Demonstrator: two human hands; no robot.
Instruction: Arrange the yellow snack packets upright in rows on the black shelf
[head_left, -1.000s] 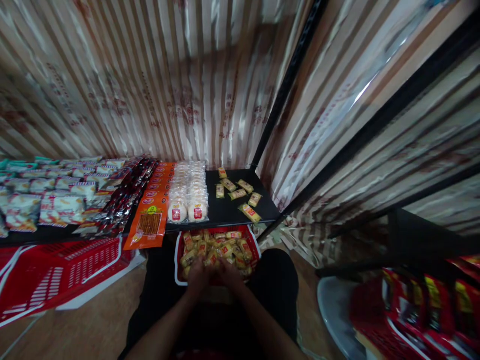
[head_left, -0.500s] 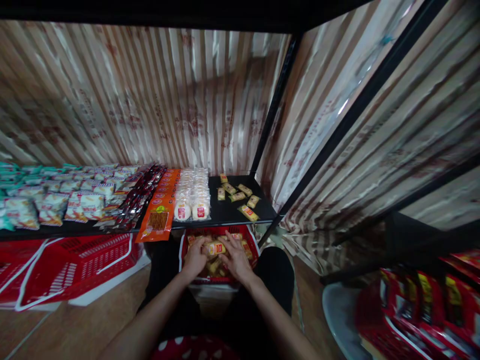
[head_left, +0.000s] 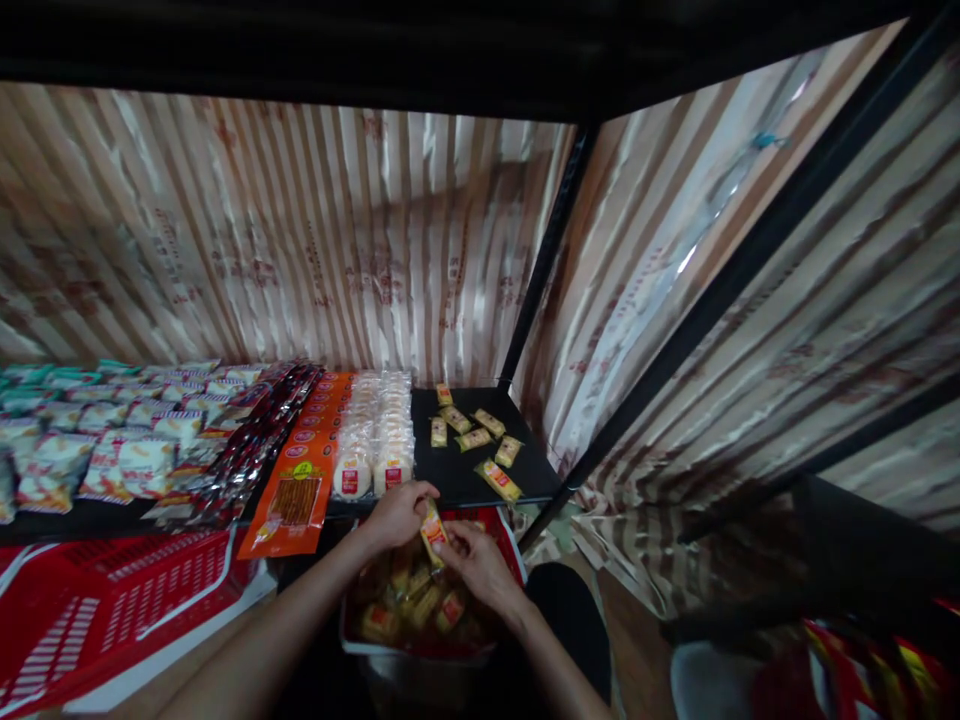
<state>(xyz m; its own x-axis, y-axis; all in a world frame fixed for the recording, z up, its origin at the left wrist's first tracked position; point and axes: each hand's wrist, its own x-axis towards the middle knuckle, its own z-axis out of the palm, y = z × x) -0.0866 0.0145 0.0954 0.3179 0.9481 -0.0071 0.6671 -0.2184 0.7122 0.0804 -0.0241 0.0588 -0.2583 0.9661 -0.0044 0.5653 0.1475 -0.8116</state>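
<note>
Between my two hands is a small yellow wrapped snack (head_left: 433, 535) with a red label, held tilted above a red basket (head_left: 517, 548). My left hand (head_left: 401, 515) pinches its upper end, close to the shelf's front edge. At its lower right side, the fingers of my right hand (head_left: 476, 560) are closed on the same snack. More yellow packets (head_left: 424, 605) lie jumbled in the basket below. On the black shelf just beyond, several similar yellow snacks (head_left: 474, 438) are scattered at odd angles.
Left of the scattered snacks on the black shelf (head_left: 442, 487) stand rows of round white packaged cakes (head_left: 394, 460), orange stick packs (head_left: 296, 490) and white snack bags (head_left: 142, 465). A red basket (head_left: 112, 600) sits below left. A black post (head_left: 551, 250) rises at the shelf's corner.
Both hands have lifted the yellow snack from among the basket's packets and turned it from level to nearly upright, nearer the shelf edge. The camera view has tilted upward.
</note>
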